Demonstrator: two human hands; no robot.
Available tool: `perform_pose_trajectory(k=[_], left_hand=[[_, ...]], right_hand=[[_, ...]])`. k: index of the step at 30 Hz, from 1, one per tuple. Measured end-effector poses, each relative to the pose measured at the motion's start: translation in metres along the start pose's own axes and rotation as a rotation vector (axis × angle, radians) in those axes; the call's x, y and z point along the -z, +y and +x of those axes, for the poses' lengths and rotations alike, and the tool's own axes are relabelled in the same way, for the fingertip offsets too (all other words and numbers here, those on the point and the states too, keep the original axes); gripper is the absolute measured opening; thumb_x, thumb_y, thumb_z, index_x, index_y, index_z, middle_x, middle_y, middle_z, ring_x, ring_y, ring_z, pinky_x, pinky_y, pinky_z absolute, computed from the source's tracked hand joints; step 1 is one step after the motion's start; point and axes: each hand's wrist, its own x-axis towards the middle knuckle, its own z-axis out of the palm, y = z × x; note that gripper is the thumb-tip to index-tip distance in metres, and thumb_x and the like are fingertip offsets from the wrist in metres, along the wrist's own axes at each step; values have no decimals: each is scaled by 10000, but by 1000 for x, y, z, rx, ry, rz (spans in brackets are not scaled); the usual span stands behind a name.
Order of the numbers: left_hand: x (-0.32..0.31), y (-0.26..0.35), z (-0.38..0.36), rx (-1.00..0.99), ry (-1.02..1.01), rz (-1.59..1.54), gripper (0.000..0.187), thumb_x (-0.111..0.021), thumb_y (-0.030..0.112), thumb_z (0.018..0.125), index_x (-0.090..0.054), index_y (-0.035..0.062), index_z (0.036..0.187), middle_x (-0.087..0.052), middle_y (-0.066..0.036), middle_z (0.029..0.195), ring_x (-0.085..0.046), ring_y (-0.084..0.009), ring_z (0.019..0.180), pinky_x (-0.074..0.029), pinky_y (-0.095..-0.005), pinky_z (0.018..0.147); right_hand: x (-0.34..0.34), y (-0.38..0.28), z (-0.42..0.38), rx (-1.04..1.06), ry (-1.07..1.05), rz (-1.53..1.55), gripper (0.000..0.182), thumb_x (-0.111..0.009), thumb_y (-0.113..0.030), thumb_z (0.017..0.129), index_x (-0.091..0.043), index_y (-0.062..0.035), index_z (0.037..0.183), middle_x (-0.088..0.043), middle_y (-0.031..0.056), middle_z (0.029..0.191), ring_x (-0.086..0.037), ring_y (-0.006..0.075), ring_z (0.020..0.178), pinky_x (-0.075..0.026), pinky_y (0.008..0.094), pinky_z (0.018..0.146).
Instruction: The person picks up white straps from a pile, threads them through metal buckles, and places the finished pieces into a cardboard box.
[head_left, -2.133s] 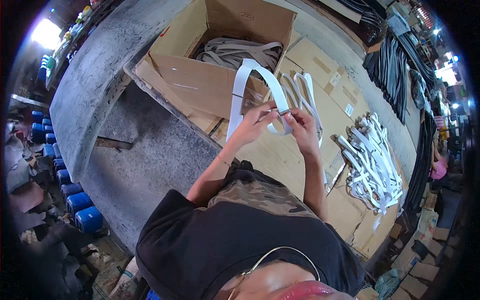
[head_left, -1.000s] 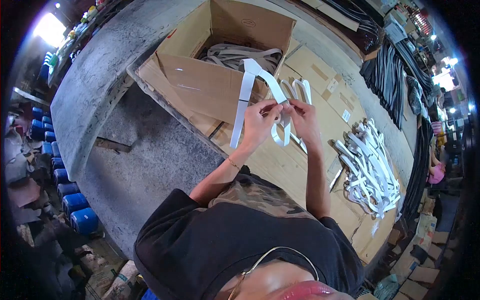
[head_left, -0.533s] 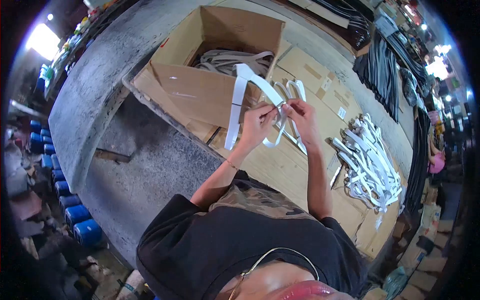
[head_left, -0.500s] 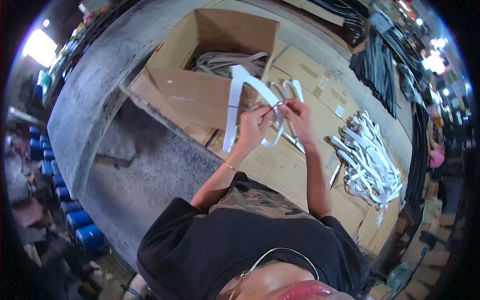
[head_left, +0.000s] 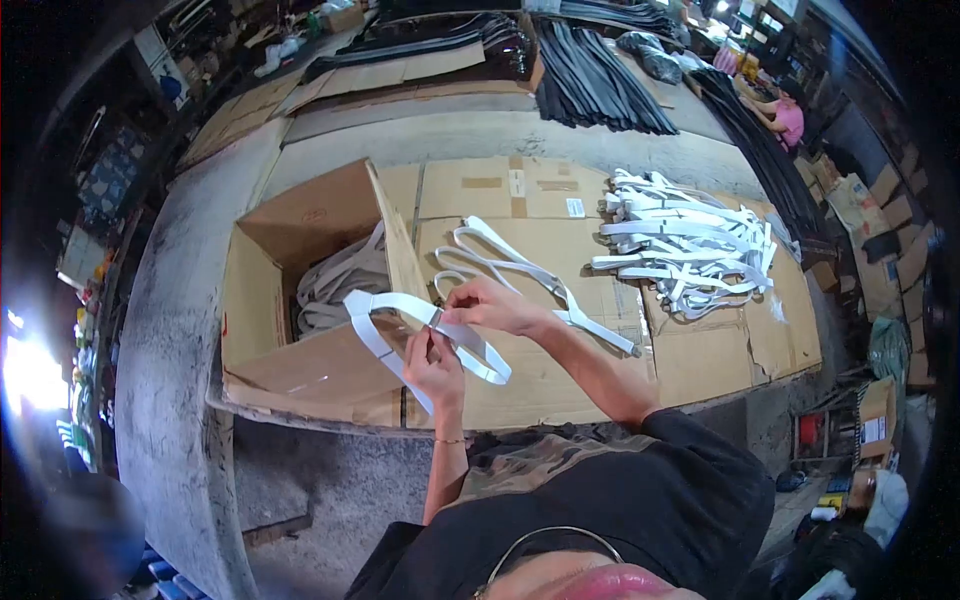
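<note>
Head view: one white strap [head_left: 385,318] is held up over the near edge of the counter [head_left: 640,160], between two hands. One open box [head_left: 300,300] stands at the left with grey straps [head_left: 335,285] inside; their number cannot be counted. One loose looped strap [head_left: 520,270] lies flat on the cardboard [head_left: 540,190] in the middle, and one pile [head_left: 690,250] of white straps lies at the right, too tangled to count. Dark strips [head_left: 600,85] are laid in rows at the far side.

Against the frames of half a second ago, the whole scene is seen turned: the box, then far and above the hands, is now at the left, and the pile is now at the far right. The hands have been kept together on the same strap.

The left hand [head_left: 436,365] is raised with the forearm upright, its fingers pinched on the strap near a small metal piece. The right hand [head_left: 495,305] is reached in from the right, forearm slanted, its fingers pressed together on the same spot. The strap's loop is hung leftward in front of the box flap.
</note>
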Motion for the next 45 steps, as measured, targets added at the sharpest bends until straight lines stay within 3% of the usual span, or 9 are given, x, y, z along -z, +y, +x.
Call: perform_pose_trajectory(k=[3,10,16,18,22,26,28,35,45], left_hand=[[7,-2,8,-133,2,150,97,-592,-14,831,-622,-64,908,-581,-121,736,-578,-204,608,-451,-306,547],[10,-8,19,-89,-72,56,116,-625,21,823,-642,-55,910,-608,-126,742,-600,-206,613,-474,-289,553],[19,-16,21,229,-247,-203,152,-620,56,838,-637,-51,943,-636,-125,770,-635,-178,675,-504,-260,613],[38,11,30,199,-247,-155,143,-611,66,845,-626,-54,922,-635,-123,759,-645,-171,702,-508,-266,640],[87,12,34,-197,55,189,134,-636,47,797,-602,-35,897,-610,-124,772,-577,-198,613,-463,-279,581],[99,-18,29,-7,113,250,157,-645,65,802,-609,-42,911,-624,-120,825,-575,-164,643,-458,-266,608],[111,-36,18,456,-420,-198,209,-667,88,799,-616,-52,946,-637,-111,819,-568,-128,658,-446,-245,621],[127,-10,11,555,-286,-383,150,-628,68,843,-637,-52,933,-610,6,767,-507,-28,683,-410,-195,615],[113,-9,9,547,-141,-206,120,-628,70,838,-642,-44,872,-558,41,681,-443,-11,593,-332,-184,515]], right_hand=[[0,-9,-1,-227,-112,356,208,-648,-215,844,-645,-8,826,-561,2,744,-486,76,724,-389,226,651],[-10,-26,3,-120,60,246,166,-629,-152,848,-640,7,895,-599,7,791,-506,58,764,-416,225,678],[-13,-21,9,-81,66,60,220,-641,-120,843,-626,44,989,-646,44,851,-563,83,785,-471,241,723],[-13,-17,14,-106,75,44,211,-639,-108,844,-626,46,986,-648,45,855,-569,88,788,-473,243,725],[-19,-11,10,-83,127,56,238,-663,-130,835,-621,44,990,-642,38,819,-583,86,754,-471,238,697],[-28,-7,12,-135,83,67,228,-664,-112,833,-620,43,994,-643,43,821,-589,88,771,-471,234,700],[-33,-2,9,-168,90,78,218,-657,-101,838,-620,39,1000,-649,47,839,-591,86,776,-468,229,697],[-35,-2,8,-186,42,115,245,-649,-129,856,-616,48,1022,-662,77,855,-618,113,793,-519,259,701],[-27,2,9,-143,-27,54,308,-647,-106,850,-582,42,1112,-651,87,911,-611,128,822,-509,279,747]])
